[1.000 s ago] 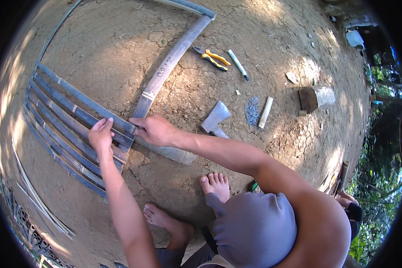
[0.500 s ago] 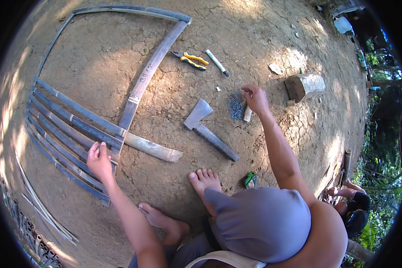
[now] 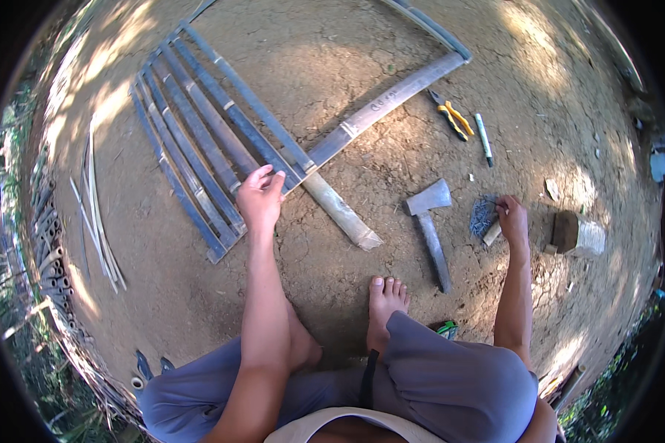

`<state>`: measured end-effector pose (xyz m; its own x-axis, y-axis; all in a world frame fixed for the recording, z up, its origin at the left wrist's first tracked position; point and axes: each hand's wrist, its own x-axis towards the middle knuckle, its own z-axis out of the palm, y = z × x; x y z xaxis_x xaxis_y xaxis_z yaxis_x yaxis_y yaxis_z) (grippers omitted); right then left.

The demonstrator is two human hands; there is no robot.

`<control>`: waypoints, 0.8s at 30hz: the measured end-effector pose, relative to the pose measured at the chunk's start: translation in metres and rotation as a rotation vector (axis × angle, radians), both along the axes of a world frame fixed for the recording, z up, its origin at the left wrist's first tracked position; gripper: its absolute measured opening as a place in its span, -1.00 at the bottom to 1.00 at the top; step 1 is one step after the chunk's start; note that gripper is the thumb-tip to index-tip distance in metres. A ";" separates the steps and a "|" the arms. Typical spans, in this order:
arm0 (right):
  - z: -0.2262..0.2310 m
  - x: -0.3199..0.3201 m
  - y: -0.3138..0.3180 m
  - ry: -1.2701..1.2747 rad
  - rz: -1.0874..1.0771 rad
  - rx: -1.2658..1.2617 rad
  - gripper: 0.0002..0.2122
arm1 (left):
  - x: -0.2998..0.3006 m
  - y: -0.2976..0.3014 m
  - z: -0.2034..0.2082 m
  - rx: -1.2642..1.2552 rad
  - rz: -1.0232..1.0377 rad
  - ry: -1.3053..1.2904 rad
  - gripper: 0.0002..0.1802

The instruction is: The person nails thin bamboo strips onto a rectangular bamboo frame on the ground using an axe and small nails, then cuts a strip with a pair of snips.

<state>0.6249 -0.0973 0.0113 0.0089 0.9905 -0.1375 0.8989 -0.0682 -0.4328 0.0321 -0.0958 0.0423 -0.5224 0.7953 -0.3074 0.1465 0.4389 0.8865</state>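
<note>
My left hand rests at the near end of the slats on a bamboo frame, its fingers apart over the slat ends. Several dark, narrow bamboo slats lie side by side across the frame's left part. A thicker, pale bamboo piece juts from under the frame's edge. Off to the right, my right hand reaches down to a small pile of nails, thumb and fingertips pinched together at its edge. What the pinch holds is too small to make out. A short wooden piece lies beside the nails.
An axe lies between my hands. Beyond it are yellow-handled pliers and a white marker. A wood block stands right of the nails. Thin strips lie far left. A small green-and-black object sits by my knee.
The view has swung, so the frame and tools appear farther right. My right hand has stayed by the nails, its fingertips now lower at the pile. My left hand remains at the slat ends.
</note>
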 end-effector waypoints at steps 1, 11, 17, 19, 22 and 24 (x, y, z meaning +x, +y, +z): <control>-0.001 0.001 0.004 0.008 0.036 -0.003 -0.88 | -0.003 -0.002 -0.001 -0.015 -0.001 0.018 -0.55; 0.025 -0.008 0.024 0.066 -0.047 0.026 -0.96 | 0.026 -0.011 0.018 -0.151 -0.129 0.313 -0.66; 0.080 -0.155 0.022 0.435 0.201 -0.217 -0.93 | 0.114 -0.024 0.039 0.381 -0.712 0.300 -0.74; 0.102 -0.211 0.018 0.554 0.356 -0.318 -0.89 | 0.139 -0.034 0.051 0.468 -0.695 0.258 -0.71; 0.110 -0.251 0.020 0.557 0.460 -0.283 -0.83 | 0.145 -0.049 0.049 0.416 -0.679 0.153 -0.71; 0.110 -0.264 0.020 0.571 0.469 -0.283 -0.82 | 0.141 -0.055 0.047 0.377 -0.618 0.148 -0.71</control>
